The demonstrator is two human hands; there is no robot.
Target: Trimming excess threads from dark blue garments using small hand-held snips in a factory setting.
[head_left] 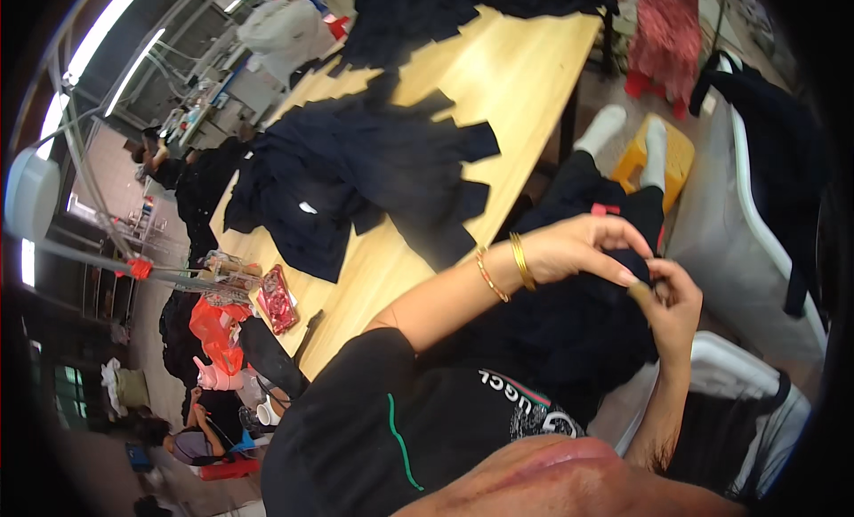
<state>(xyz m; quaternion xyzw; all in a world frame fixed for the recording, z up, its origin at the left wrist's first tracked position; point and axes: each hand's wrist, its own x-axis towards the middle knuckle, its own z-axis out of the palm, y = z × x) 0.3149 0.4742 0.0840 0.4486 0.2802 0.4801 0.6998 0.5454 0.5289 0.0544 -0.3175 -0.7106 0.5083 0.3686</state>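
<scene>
Dark navy cloth [569, 330], apparently a garment, lies across my lap. Over it my two hands meet, fingertips nearly touching. My left hand [578, 248], with gold bracelets [520, 263] at its wrist, curls its thumb and fingers toward a bit of the dark cloth. Close on the right, my right hand [673, 311] pinches at the same spot, and its thumb tip looks covered in something yellowish brown. Whatever finer detail sits between the fingertips is too small to make out.
To the left stands a wooden table [525, 63] with a heap of navy garments [356, 170]. Grey bins [743, 241] holding dark cloth stand at the right. My feet are by a yellow stool [673, 157]. A red bag [216, 332] hangs at the table's near-left end; other people sit farther left.
</scene>
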